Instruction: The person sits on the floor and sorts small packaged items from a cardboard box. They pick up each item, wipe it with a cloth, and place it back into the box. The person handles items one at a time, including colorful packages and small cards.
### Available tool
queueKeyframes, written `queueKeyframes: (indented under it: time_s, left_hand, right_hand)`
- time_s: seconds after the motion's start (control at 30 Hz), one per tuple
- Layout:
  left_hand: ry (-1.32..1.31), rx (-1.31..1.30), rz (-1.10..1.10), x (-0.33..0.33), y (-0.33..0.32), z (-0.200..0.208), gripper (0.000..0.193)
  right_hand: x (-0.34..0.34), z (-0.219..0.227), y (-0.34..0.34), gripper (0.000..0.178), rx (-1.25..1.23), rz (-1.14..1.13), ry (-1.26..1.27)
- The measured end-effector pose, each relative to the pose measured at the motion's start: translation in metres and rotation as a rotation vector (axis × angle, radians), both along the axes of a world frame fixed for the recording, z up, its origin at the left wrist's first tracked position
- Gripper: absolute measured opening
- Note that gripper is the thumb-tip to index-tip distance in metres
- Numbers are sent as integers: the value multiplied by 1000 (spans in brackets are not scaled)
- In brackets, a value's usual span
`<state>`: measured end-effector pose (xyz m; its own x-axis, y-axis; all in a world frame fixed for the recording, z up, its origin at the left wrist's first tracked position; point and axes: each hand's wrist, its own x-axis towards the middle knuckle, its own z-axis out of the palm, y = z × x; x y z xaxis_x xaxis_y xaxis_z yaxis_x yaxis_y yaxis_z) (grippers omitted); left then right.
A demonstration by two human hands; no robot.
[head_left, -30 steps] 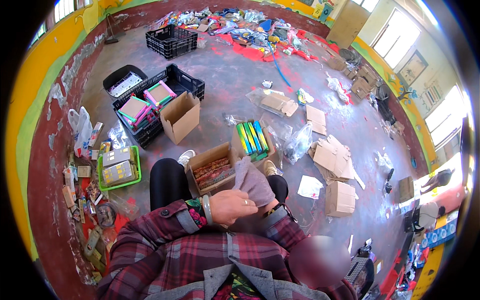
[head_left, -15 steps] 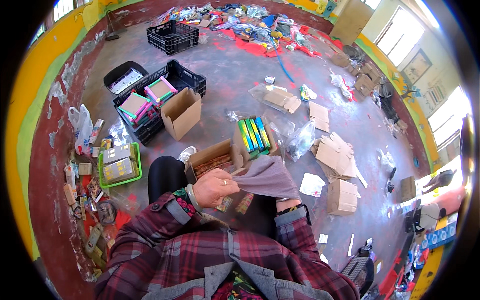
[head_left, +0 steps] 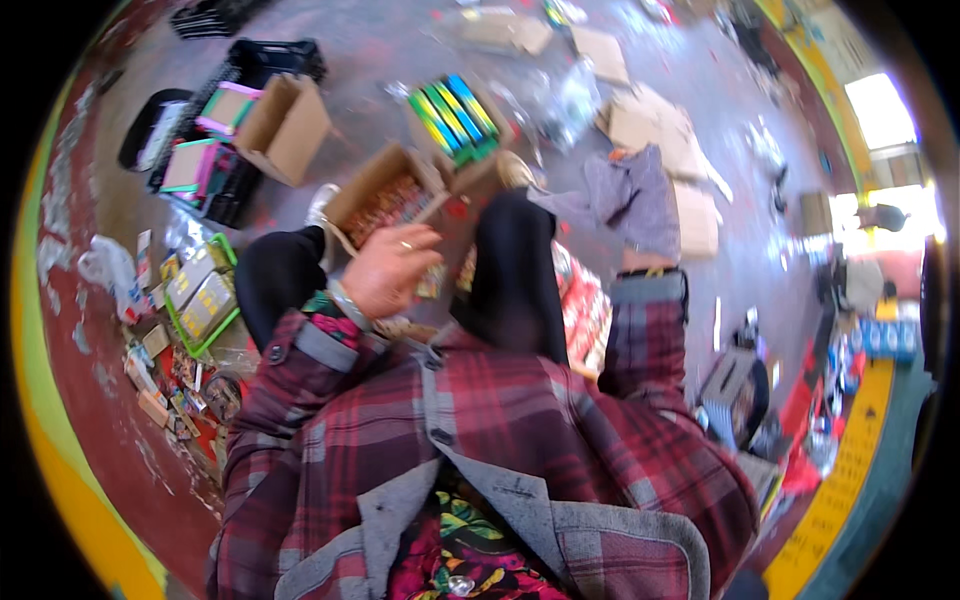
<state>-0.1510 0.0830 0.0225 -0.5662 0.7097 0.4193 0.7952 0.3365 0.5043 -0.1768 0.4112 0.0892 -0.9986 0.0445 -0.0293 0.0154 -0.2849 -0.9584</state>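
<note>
My left hand [head_left: 393, 272], with a ring and a bracelet, hovers near an open cardboard box [head_left: 372, 172] holding small reddish-brown items. Its fingers are slightly bent and blurred, with nothing seen in them. A grey cloth [head_left: 632, 200] covers my right hand, whose wrist [head_left: 645, 260] shows below it, out to the right. The cloth's loose end trails left toward my shoe. My right fingers are hidden beneath the fabric. Beyond the first box stands another cardboard box [head_left: 490, 165] with yellow, green and blue packs [head_left: 453, 118]. Red and white packets [head_left: 583, 312] lie beside my right leg.
To the left are a tall open carton [head_left: 285, 130], a black crate [head_left: 268, 62] with pink-edged frames [head_left: 192, 168], and a green basket [head_left: 226, 248] with grey-yellow boxes. Flattened cardboard [head_left: 655, 128] and a clear plastic bag [head_left: 572, 108] lie right of the boxes.
My left hand has let go of the grey cloth and moved left and up in the picture. The right hand has swung up and right with the cloth. The view has tilted down.
</note>
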Motion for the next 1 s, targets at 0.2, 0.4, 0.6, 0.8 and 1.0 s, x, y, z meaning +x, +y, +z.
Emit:
queueKeyframes:
  time_s: [0.2, 0.4, 0.6, 0.8, 1.0]
  left_hand:
    - [-82, -101, 100, -3, 0, -28, 20]
    - [-155, -174, 40, -14, 17, -41, 18]
    - [-256, -230, 50, -21, 20, -61, 19]
    - [-253, -255, 54, -32, 27, -69, 21]
    - [-338, -344, 94, -28, 17, -86, 18]
  right_hand:
    - [12, -92, 112, 16, -93, -328, -408]
    - [56, -235, 203, 36, 1232, 161, -476]
    - [35, -296, 152, 51, 1458, 812, -809]
    - [9, -354, 119, 58, 1470, 4, -865]
    - [-21, -307, 89, 51, 1597, 657, -757]
